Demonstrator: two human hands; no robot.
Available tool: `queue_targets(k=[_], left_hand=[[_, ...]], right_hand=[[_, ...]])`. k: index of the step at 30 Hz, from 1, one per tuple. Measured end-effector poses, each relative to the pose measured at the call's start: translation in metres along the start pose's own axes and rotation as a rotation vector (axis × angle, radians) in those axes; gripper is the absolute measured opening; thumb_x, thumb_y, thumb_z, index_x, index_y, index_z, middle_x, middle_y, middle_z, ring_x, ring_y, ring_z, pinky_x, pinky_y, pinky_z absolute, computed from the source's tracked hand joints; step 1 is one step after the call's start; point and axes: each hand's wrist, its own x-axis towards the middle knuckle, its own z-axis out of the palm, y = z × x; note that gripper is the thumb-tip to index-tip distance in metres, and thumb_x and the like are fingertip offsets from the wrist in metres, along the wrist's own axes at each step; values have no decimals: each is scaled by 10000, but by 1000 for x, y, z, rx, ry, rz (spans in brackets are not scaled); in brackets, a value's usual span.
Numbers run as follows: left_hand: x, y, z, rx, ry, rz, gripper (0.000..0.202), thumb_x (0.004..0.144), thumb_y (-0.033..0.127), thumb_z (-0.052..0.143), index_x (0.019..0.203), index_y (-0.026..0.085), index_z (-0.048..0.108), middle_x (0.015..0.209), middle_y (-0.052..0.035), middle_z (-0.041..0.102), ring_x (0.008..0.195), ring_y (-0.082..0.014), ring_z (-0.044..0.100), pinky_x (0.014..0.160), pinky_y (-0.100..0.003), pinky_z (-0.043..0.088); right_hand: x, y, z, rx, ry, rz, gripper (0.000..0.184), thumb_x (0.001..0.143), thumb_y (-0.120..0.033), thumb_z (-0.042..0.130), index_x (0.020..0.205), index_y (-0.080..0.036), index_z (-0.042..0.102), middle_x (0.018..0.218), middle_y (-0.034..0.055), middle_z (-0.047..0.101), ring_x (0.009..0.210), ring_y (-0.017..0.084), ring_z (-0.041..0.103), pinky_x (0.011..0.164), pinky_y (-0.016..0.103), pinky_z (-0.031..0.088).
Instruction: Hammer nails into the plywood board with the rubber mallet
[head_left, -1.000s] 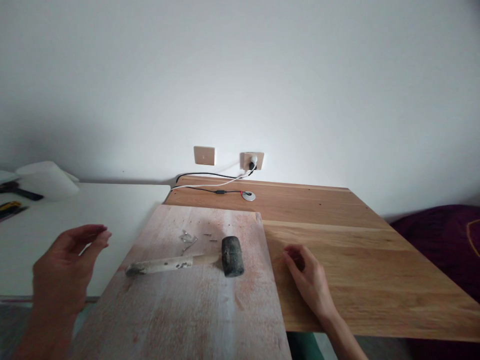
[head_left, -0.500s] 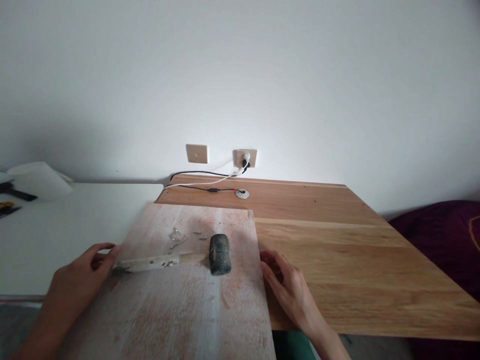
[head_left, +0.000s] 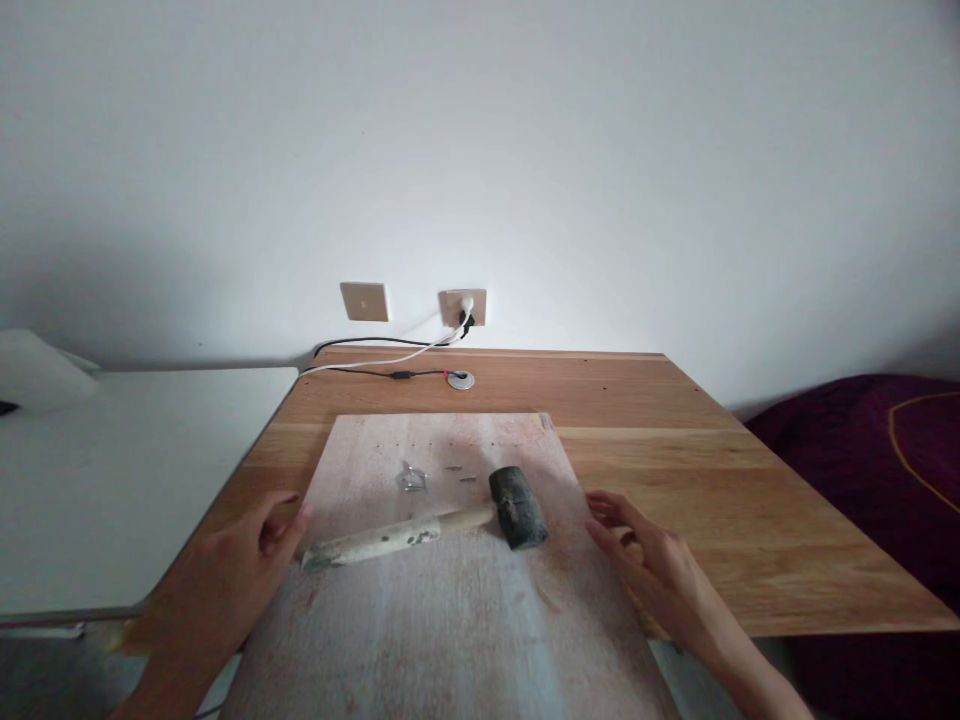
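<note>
The left hand (head_left: 244,560) is resting half curled against the left edge of the pale board (head_left: 465,640), its fingertips (head_left: 294,516) just beside the butt of the mallet (head_left: 450,520) and closing on nothing. The right hand (head_left: 656,572) is lying loosely open along the board's right edge, fingers spread and curved, touching the wood; whether either thumb is hooking underneath cannot be told. The mallet is lying flat across the board between the two hands, its black head toward the right hand. A few small nails (head_left: 411,480) are sitting just behind the handle. The board is lying on a wooden table (head_left: 675,440), with a white table (head_left: 112,480) to its left and cables (head_left: 390,360) running from a wall socket (head_left: 463,306).
</note>
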Motion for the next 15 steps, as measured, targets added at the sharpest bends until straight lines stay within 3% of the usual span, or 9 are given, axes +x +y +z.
queue_targets(k=[5, 9, 13, 15], left_hand=[[-12, 34, 14, -183, -50, 81, 470, 879, 635, 516, 998, 243, 747, 623, -15, 713, 589, -255, 717, 633, -333, 557], [-17, 42, 20, -276, -134, 148, 472, 914, 661, 533, 996, 249, 748, 692, -21, 754, 609, -246, 736, 621, -332, 575], [-16, 42, 24, -246, 53, 204, 472, 958, 663, 540, 981, 240, 747, 953, -87, 811, 852, -293, 784, 783, -409, 634], [-19, 49, 25, -238, 75, 310, 426, 983, 627, 569, 1022, 245, 752, 1022, -85, 802, 935, -295, 778, 851, -425, 640]], right_hand=[[-8, 32, -35, -36, 65, 141, 512, 889, -674, 637, 1146, -253, 773, 1095, 138, 870, 853, 326, 836, 691, 390, 658], [-14, 50, -48, -31, 104, 223, 566, 872, -729, 637, 1161, -264, 778, 1033, 128, 871, 861, 345, 834, 695, 405, 652], [-18, 48, -49, -19, 73, 250, 564, 890, -727, 628, 1177, -262, 766, 1026, 126, 869, 901, 350, 834, 719, 410, 649], [-18, 45, -46, -38, 94, 241, 547, 898, -714, 607, 1159, -259, 761, 987, 125, 865, 878, 350, 831, 674, 400, 635]])
